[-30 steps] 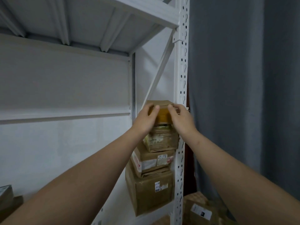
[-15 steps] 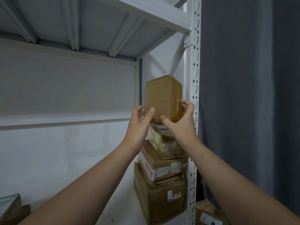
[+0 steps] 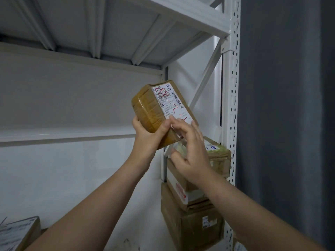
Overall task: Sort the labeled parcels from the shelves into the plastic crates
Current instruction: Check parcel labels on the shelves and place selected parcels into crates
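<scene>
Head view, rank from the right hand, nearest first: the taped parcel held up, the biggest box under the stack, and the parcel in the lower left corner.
1. Taped parcel, just above, at the right hand's fingertips.
2. Biggest box, below the hand, lowest on the right.
3. Corner parcel, far off at the lower left.

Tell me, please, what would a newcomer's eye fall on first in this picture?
The brown tape-wrapped parcel is held up at the centre, gripped from below by the left hand, and its white label is scrawled over in red pen. The right hand is spread open at the label's lower end. Lower right, a stack of cardboard boxes stands by the white shelf upright.
</scene>
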`<state>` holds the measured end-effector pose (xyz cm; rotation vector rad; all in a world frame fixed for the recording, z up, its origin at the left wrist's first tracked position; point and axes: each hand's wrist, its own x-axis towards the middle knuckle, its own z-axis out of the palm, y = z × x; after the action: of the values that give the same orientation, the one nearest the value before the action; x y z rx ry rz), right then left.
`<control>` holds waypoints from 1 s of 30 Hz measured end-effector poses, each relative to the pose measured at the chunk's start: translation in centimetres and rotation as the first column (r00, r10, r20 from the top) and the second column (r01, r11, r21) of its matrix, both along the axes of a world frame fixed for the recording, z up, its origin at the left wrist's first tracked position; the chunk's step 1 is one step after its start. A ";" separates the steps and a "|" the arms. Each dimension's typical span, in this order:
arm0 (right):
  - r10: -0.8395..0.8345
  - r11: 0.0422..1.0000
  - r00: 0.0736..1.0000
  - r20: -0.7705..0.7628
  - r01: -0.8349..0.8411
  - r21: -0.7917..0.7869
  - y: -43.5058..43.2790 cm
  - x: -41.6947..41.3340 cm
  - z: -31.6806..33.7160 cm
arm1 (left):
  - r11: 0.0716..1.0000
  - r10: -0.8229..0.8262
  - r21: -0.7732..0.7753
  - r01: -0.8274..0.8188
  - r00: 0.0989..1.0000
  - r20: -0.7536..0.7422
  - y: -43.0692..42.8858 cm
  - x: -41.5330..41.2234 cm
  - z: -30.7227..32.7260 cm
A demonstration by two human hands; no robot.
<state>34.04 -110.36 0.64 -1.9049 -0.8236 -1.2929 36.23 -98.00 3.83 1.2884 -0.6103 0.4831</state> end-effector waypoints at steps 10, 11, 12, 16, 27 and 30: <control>0.096 0.949 0.972 -0.215 -0.024 0.315 0.4 0.5 0.7 | 0.994 -0.067 -0.088 0.062 0.996 -0.058 2.8 1.8 -1.3; 0.209 0.930 0.941 -0.265 -0.108 0.350 0.3 0.6 0.7 | 0.994 -0.073 -0.087 0.068 0.996 -0.056 2.9 1.7 -1.3; 0.272 0.918 0.918 -0.289 -0.158 0.363 0.2 0.6 0.6 | 0.994 -0.080 -0.084 0.075 0.995 -0.055 3.0 1.6 -1.3; 0.321 0.899 0.904 -0.282 -0.197 0.391 0.3 0.6 0.2 | 0.994 -0.083 -0.073 0.080 0.995 -0.051 3.4 1.7 -1.3; 0.387 0.868 0.863 -0.323 -0.223 0.444 1.8 0.4 -0.4 | 1.000 -0.024 0.002 0.025 0.997 -0.069 4.9 0.6 -2.0; 0.421 0.870 0.813 -0.402 -0.238 0.431 3.6 0.7 -1.8 | 0.952 0.260 0.178 -0.248 0.964 -0.047 8.1 -0.7 -3.0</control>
<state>34.69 -106.80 -1.19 -1.5858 -0.5711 -0.6429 35.57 -89.94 0.82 1.5511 -0.4345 0.6044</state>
